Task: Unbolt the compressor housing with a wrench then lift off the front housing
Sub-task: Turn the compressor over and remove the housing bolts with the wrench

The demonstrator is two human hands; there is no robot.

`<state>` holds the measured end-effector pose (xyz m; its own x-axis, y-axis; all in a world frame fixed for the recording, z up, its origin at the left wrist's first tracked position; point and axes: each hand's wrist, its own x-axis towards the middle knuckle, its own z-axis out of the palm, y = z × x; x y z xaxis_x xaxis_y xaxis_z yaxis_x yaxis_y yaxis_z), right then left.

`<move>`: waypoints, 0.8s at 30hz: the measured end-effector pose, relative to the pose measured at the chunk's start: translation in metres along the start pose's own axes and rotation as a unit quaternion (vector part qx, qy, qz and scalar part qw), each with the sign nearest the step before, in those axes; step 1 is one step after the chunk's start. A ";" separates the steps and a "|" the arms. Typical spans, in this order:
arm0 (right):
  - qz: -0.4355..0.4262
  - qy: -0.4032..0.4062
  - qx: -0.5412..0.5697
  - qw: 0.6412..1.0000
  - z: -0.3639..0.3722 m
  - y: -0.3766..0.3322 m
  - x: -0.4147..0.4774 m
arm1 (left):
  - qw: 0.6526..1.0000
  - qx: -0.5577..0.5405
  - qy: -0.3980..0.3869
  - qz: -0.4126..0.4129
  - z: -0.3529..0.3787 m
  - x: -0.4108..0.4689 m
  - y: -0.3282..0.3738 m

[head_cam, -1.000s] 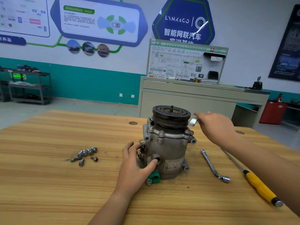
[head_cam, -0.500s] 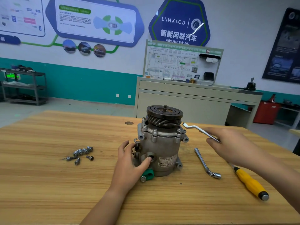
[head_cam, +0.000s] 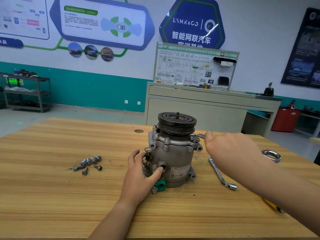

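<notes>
On wooden table [head_cam: 52,196], upright grey compressor [head_cam: 173,160], dark pulley on top; left-hand fingers [head_cam: 136,158] spread against it.

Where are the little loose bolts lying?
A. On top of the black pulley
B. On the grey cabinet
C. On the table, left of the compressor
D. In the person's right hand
C: the loose bolts lie in a cluster on the wooden table, left of the compressor.
</notes>
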<state>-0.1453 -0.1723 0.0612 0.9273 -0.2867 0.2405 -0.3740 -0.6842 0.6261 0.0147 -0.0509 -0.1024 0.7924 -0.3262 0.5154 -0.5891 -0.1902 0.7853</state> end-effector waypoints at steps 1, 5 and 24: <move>-0.004 -0.008 -0.008 1.000 -0.001 -0.001 0.000 | 1.000 -0.002 -0.001 -0.002 0.000 0.000 0.000; -0.014 -0.018 0.018 1.000 -0.003 0.013 0.008 | 1.000 -0.012 0.001 -0.011 0.001 0.001 0.001; -0.031 -0.034 -0.026 0.999 0.033 0.039 0.052 | 1.000 -0.004 -0.003 -0.013 0.001 0.002 0.001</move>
<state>-0.1124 -0.2357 0.0731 0.9449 -0.2907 0.1508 -0.3130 -0.6668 0.6763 0.0161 -0.0523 -0.1010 0.8067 -0.3259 0.4930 -0.5670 -0.1917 0.8011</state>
